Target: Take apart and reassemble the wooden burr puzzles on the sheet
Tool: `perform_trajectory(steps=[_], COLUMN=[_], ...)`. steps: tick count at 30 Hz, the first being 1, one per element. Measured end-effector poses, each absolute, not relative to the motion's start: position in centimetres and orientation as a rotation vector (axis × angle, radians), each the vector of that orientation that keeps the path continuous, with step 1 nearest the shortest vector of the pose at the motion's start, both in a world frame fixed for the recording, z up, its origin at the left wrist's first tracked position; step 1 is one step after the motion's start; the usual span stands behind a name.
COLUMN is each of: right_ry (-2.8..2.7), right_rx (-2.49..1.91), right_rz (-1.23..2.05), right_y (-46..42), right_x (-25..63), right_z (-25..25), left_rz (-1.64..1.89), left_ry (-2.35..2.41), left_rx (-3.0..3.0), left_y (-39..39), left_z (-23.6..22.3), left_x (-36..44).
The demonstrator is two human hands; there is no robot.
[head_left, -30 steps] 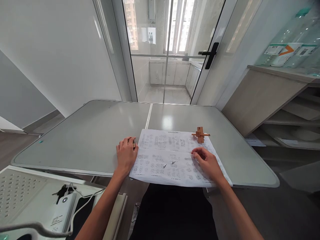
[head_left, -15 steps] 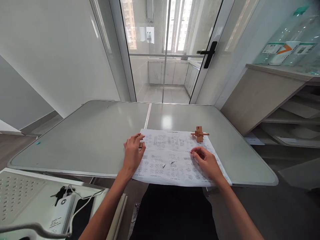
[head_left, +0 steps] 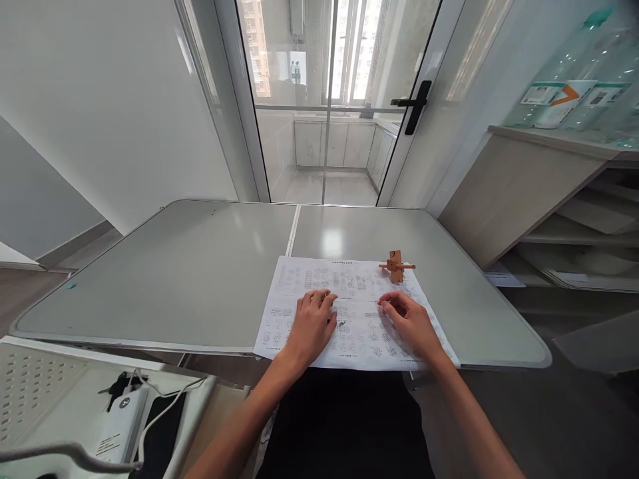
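My left hand (head_left: 313, 327) is over the left-middle part of a printed paper sheet (head_left: 279, 293), its fingers curled down. Whatever lies beneath its palm is hidden. On the sheet's right side, my right hand (head_left: 408, 320) has thumb and forefinger pinched together; anything between them is too small to make out. Beyond the right hand, a brown wooden puzzle of crossed pieces (head_left: 396, 266) stands near the sheet's far right corner. Small printed diagrams cover the paper.
The sheet lies at the near edge of a grey folding table (head_left: 200, 266). A white cart (head_left: 44, 392) at lower left carries a power bank (head_left: 122, 422), cables and keys. Shelving (head_left: 539, 193) with plastic bottles (head_left: 564, 86) stands right. A glass door (head_left: 327, 159) is beyond the table.
My left hand has moved right, from the sheet's left edge onto its middle. The wooden piece seen by its fingers is now out of sight. My right hand stays pinched in place.
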State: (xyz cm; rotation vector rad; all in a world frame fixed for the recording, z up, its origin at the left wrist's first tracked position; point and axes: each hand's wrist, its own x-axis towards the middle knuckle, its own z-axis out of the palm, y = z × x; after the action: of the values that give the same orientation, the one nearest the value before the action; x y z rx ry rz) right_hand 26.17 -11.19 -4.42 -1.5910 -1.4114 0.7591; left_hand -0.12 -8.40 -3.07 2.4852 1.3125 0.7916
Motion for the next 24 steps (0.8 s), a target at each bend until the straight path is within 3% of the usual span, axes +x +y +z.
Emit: perform_trajectory(steps=[15, 24], right_ry=[-1.508, -1.86], right_rx=[-1.599, -1.33], right_rz=[0.738, 0.757], right_y=[-11.2, -10.6], right_x=[25.8, 20.9], right_z=[-3.7, -2.3], left_rz=[0.637, 0.638], left_ry=[1.098, 1.002], left_rx=[2.359, 2.259], left_y=[-9.2, -8.7], left_z=[-0.7, -0.1], left_x=[-5.3, -6.9])
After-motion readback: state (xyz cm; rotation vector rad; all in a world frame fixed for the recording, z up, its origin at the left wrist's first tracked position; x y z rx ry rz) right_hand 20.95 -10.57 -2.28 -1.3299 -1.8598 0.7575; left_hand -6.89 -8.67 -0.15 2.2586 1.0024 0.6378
